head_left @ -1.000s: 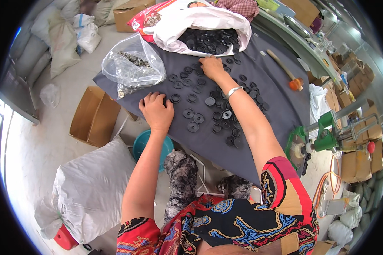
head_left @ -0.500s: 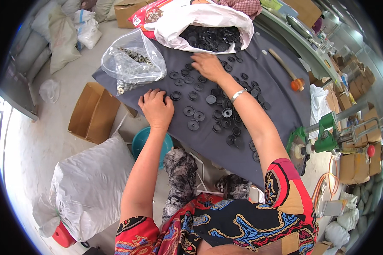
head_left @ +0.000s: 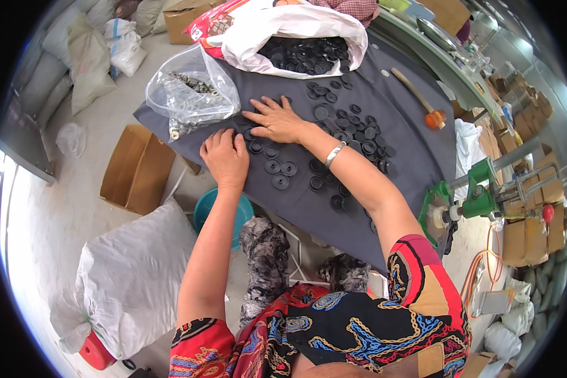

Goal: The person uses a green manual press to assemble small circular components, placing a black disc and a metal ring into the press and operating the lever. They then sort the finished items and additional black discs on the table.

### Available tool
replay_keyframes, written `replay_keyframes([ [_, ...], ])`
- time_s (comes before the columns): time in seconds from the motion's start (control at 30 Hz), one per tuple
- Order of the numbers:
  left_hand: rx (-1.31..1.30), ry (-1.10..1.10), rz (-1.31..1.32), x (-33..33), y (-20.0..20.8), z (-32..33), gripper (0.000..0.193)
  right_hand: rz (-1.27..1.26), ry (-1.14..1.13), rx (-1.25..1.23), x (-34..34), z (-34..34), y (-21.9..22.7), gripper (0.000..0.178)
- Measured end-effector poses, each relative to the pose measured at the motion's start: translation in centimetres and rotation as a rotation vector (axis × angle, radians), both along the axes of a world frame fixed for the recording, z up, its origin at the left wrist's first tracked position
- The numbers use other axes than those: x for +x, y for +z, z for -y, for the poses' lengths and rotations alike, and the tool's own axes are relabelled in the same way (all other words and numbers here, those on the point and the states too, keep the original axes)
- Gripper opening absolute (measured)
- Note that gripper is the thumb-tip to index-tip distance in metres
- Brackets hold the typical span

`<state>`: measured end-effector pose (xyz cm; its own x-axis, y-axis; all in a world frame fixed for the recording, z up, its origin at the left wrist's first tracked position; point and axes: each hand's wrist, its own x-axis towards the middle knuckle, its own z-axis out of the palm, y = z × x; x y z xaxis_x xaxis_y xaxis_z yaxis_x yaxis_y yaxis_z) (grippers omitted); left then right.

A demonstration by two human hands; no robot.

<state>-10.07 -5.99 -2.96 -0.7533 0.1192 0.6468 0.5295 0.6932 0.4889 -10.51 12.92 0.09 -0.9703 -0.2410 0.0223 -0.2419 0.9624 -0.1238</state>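
Many round black plastic discs with raised rims (head_left: 288,168) lie loose on a table with a dark grey cloth (head_left: 409,189). My right hand (head_left: 280,123), with a silver bangle at its wrist, lies palm down over some of them, fingers spread. Discs beneath that palm are partly hidden. At the table's left edge rests my left hand (head_left: 225,157), its fingers slightly bent and apart, with nothing visible in it and discs just to its right. Beyond both hands, a white sack (head_left: 246,47) lies with its mouth toward me, full of similar black discs. A clear plastic bag (head_left: 198,104) of small metal parts sits at the far left.
A mallet (head_left: 431,116) with an orange head lies at the far right of the cloth. A green hand press (head_left: 475,192) stands at the right edge. Below the left edge are a cardboard box (head_left: 132,167), a teal basin (head_left: 240,220) and a stuffed white sack (head_left: 135,277).
My right hand has swept left and nearer, from beside the sack's mouth to close by my left hand. Discs around it have shifted. My left hand stays at the table edge.
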Motion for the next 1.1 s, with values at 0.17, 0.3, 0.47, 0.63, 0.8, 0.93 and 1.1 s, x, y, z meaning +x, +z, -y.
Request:
replay_keyframes([
  [0.17, -0.024, 0.001, 0.004, 0.2, 0.4, 0.0, 0.025, -0.175, -0.115, -0.095, 0.6, -1.4, 0.8, 0.061],
  [0.3, -0.032, -0.003, 0.007, 0.0, 0.1, 0.1, 0.025, -0.289, -0.444, -0.024, 1.8, -5.8, 1.7, 0.061],
  [0.47, -0.049, 0.0, -0.001, 0.1, 0.4, -0.1, 0.025, -0.078, -0.476, 0.066, 3.0, -6.5, 0.6, 0.06],
  [0.63, -0.048, -0.004, 0.012, 0.2, 0.4, 0.2, 0.024, -0.26, -0.324, -0.195, 3.1, -5.3, 0.4, 0.049],
  [0.8, -0.037, -0.034, 0.031, 0.2, 0.4, -0.1, 0.023, -0.53, -0.457, -0.339, 2.2, -9.6, 1.6, 0.032],
  [0.93, -0.037, -0.039, 0.032, 0.4, 0.5, 0.1, 0.022, -0.464, -0.517, -0.283, 2.1, -11.1, 1.7, 0.031],
  [1.1, -0.027, -0.042, 0.029, 0.4, 0.5, 0.0, 0.022, -0.285, -0.47, -0.012, 1.4, -8.9, 1.3, 0.033],
])
